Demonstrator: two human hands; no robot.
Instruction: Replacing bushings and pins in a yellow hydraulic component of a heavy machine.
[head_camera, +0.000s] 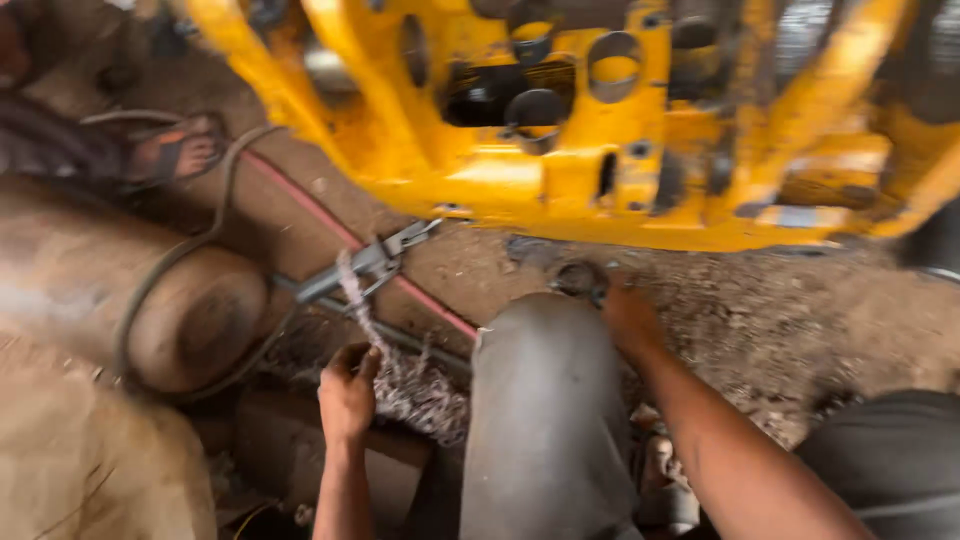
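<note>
Head view: our left hand (347, 392) has its fingers clamped on a patterned rag (400, 380), soft, light and limp, trailing up to a metal torch (365, 265) on the dirt floor (780, 320). Our right hand (628, 315) reaches toward the ground; we cannot tell its fingers' state. The yellow frame (560, 150) hangs close overhead, the cylinder (130, 300) crowds our left.

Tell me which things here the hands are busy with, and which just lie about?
In hand:
left hand gripping a grey patterned rag
right hand down on the dirt ground

Lying about:
grey metal clamp tool
red hose
rusty brown cylinder
yellow holed metal frame
sandalled foot
</note>
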